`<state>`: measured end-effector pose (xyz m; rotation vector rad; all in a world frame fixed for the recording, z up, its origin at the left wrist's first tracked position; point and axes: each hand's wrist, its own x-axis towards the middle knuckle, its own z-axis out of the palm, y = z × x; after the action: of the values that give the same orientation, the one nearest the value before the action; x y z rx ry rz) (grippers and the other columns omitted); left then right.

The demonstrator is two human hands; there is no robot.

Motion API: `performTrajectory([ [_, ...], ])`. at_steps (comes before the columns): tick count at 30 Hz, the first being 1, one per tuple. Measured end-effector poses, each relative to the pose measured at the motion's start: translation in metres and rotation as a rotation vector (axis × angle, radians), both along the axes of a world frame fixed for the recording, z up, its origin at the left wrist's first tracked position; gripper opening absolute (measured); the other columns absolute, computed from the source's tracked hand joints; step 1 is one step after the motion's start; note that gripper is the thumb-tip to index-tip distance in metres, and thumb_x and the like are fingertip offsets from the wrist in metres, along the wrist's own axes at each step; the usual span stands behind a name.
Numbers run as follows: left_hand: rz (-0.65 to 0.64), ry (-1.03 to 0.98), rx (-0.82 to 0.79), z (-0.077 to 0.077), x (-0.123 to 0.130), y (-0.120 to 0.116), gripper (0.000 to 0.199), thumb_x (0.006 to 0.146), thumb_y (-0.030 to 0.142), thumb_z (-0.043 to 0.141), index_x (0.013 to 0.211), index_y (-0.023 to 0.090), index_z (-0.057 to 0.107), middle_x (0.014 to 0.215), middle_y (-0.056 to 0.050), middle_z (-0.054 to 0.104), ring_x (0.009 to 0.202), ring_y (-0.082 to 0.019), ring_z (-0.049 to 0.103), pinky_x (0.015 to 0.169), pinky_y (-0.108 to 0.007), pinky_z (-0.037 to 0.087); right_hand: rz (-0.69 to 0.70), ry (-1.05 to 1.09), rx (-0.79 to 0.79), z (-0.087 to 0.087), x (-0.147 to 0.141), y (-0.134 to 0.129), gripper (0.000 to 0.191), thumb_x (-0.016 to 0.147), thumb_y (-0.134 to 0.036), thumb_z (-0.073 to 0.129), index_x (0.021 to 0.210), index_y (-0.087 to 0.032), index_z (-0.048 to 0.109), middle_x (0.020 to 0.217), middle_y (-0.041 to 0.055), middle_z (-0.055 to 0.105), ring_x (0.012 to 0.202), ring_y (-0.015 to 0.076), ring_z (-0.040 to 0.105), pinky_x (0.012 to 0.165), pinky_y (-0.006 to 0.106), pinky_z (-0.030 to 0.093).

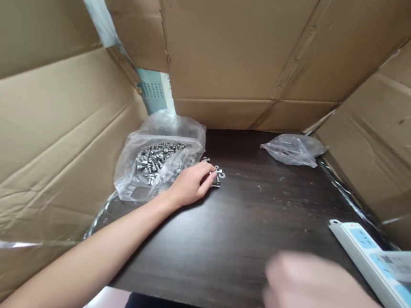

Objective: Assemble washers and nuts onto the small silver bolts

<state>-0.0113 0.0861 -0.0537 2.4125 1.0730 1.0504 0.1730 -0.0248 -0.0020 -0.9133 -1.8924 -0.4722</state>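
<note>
Hardware bag [126, 171] beside left hand [191, 182]; power strip [372, 265] rightward.

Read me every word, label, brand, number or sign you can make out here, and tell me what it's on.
None can be read.
Pale blue surface behind the clear bag: rows of dark marks, too small to tell whether they are writing.
White item over the power strip: darker marks, too blurred to read.

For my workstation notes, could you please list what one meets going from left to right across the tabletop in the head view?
Bag of metal fasteners → left hand → smaller plastic bag → power strip.
</note>
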Motion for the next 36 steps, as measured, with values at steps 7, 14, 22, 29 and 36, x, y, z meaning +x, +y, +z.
performTrajectory([
  [7, -0.004, 0.022, 0.012, 0.004, -0.002, -0.003, 0.024, 0.105, 0.03, 0.044, 0.093, 0.017, 0.061, 0.088, -0.005, 0.062, 0.082, -0.018, 0.059, 0.076, -0.031, 0.046, 0.242, 0.484, -0.609, -0.018, 0.003, 0.09, 0.011, 0.09, -0.022, 0.05, 0.08, -0.022, 0.055, 0.053, -0.0058, 0.04, 0.045, 0.0123, 0.039, 0.045, 0.026, 0.035],
  [14, -0.018, 0.076, 0.023, 0.003, 0.0, -0.002, 0.021, 0.102, 0.028, 0.045, 0.092, 0.017, 0.06, 0.085, -0.004, 0.058, 0.075, -0.016, 0.054, 0.069, -0.029, 0.042, 0.294, 0.25, -0.775, -0.052, 0.007, 0.103, 0.022, 0.101, -0.033, 0.045, 0.087, -0.021, 0.055, 0.068, -0.001, 0.055, 0.059, 0.0142, 0.049, 0.061, 0.029, 0.036],
  [22, -0.049, 0.105, -0.006, 0.006, -0.001, -0.004, 0.027, 0.104, 0.029, 0.041, 0.086, 0.017, 0.056, 0.083, -0.003, 0.056, 0.075, -0.016, 0.053, 0.071, -0.029, 0.042, 0.416, 0.222, -0.751, -0.049, 0.011, 0.103, 0.023, 0.104, -0.03, 0.044, 0.085, -0.02, 0.053, 0.075, 0.0008, 0.056, 0.068, 0.0153, 0.052, 0.067, 0.028, 0.039],
  [29, -0.036, 0.079, -0.019, 0.004, 0.0, -0.003, 0.025, 0.104, 0.029, 0.043, 0.089, 0.017, 0.058, 0.083, -0.003, 0.058, 0.077, -0.016, 0.055, 0.072, -0.028, 0.041, 0.432, 0.245, -0.831, -0.047, 0.013, 0.103, 0.018, 0.103, -0.03, 0.045, 0.091, -0.02, 0.053, 0.077, 0.0002, 0.057, 0.068, 0.0151, 0.051, 0.068, 0.028, 0.039],
  [36, -0.046, 0.089, 0.006, 0.003, 0.0, -0.003, 0.024, 0.104, 0.029, 0.045, 0.089, 0.017, 0.059, 0.081, -0.002, 0.057, 0.073, -0.014, 0.053, 0.069, -0.027, 0.039, 0.441, 0.296, -0.87, -0.049, 0.013, 0.104, 0.034, 0.105, -0.037, 0.042, 0.075, -0.02, 0.047, 0.067, -0.0016, 0.048, 0.061, 0.0135, 0.044, 0.062, 0.028, 0.034],
])
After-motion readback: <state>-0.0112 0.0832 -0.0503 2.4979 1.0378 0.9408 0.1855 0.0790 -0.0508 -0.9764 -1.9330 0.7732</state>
